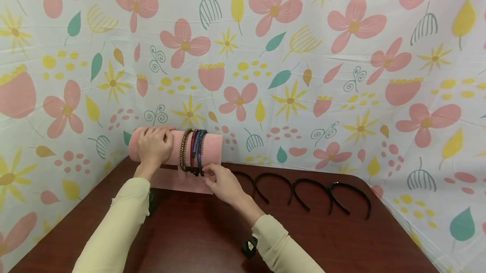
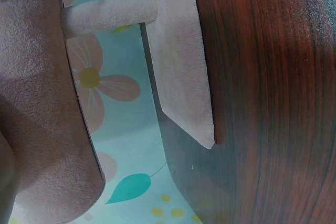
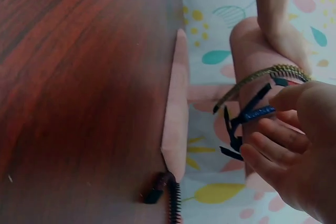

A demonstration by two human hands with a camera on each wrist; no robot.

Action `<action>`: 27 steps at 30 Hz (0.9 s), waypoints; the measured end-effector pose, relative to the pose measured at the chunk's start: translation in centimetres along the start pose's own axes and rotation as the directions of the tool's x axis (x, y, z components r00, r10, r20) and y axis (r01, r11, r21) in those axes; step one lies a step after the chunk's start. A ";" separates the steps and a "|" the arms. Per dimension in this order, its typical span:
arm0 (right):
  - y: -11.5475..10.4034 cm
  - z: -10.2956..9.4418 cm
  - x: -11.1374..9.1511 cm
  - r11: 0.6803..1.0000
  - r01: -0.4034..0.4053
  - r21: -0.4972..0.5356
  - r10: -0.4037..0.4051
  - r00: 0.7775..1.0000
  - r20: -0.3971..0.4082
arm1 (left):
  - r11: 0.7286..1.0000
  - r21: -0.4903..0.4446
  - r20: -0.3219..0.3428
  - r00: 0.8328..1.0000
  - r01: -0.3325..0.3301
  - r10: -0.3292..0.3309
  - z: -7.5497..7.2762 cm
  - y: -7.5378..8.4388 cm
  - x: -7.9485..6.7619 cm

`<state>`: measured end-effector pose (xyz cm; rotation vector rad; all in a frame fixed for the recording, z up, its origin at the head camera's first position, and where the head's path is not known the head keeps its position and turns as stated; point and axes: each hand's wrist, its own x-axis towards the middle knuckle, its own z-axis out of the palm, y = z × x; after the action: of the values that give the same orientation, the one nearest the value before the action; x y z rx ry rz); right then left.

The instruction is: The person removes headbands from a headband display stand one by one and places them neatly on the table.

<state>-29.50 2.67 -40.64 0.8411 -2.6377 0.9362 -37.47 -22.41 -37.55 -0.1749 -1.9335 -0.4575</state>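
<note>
No legible text, no labels, no numbers

The worktop (image 1: 182, 235) is dark reddish-brown with streaky wood grain, a dull sheen and a rounded far right corner. A stand's flat pink base (image 1: 167, 180) sits toward its far side. Right of that, four dark headbands (image 1: 309, 179) form a row, open ends facing nearward, the leftmost partly hidden.
</note>
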 end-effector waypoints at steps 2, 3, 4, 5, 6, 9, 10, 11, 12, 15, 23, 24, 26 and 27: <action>0.0 0.4 -0.1 1.000 -0.014 0.005 0.014 1.000 -0.015 | 1.000 0.003 -0.011 1.000 -0.006 0.006 0.1 0.0 -0.1; 0.0 0.5 -0.1 1.000 -0.020 0.007 0.021 1.000 -0.023 | 1.000 0.003 -0.015 1.000 -0.008 0.008 0.2 0.0 -0.1; 0.1 0.7 -0.1 1.000 -0.023 0.010 0.023 0.999 -0.030 | 1.000 0.002 -0.016 1.000 -0.008 0.008 0.2 0.0 -0.1; 0.1 0.8 -0.1 1.000 -0.026 0.017 0.027 0.999 -0.039 | 1.000 0.000 -0.016 1.000 -0.008 0.008 0.2 0.0 -0.1; 0.1 1.0 0.0 0.999 -0.030 0.023 0.031 0.998 -0.045 | 1.000 -0.001 -0.016 1.000 -0.008 0.008 0.1 0.1 0.0; 0.1 1.5 0.1 0.998 -0.045 0.039 0.047 0.997 -0.059 | 1.000 -0.004 -0.011 1.000 -0.007 0.007 0.0 0.2 0.1; 0.1 1.7 0.2 0.998 -0.051 0.044 0.054 0.997 -0.062 | 1.000 -0.002 -0.013 1.000 -0.008 0.008 0.0 0.2 0.1; 0.1 1.9 0.2 0.997 -0.060 0.052 0.063 0.996 -0.063 | 1.000 0.000 -0.016 1.000 -0.010 0.010 0.0 0.2 0.1; 0.1 2.1 0.3 0.996 -0.070 0.061 0.074 0.995 -0.063 | 1.000 0.003 -0.023 1.000 -0.014 0.014 0.0 0.2 0.1; 0.2 2.7 0.3 0.992 -0.093 0.087 0.099 0.992 -0.075 | 1.000 0.011 -0.044 0.999 -0.025 0.026 0.1 0.1 0.0; 0.1 3.7 0.2 0.990 -0.092 0.109 0.107 0.984 -0.140 | 1.000 0.008 -0.059 0.998 -0.020 0.021 0.3 0.0 -0.2; 0.1 3.8 0.2 0.991 -0.087 0.105 0.103 0.983 -0.151 | 1.000 0.008 -0.061 0.998 -0.022 0.022 0.3 0.0 -0.2; 0.1 3.8 0.3 0.993 -0.078 0.092 0.093 0.980 -0.175 | 1.000 0.006 -0.063 0.998 -0.025 0.025 0.3 0.0 -0.1; 0.1 3.8 0.3 0.994 -0.068 0.084 0.083 0.978 -0.189 | 1.000 0.005 -0.062 0.998 -0.026 0.026 0.3 0.0 -0.1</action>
<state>-29.81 0.16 -43.54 0.6346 -2.4964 1.0861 -37.62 -22.27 -37.72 -0.1805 -1.8692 -0.4364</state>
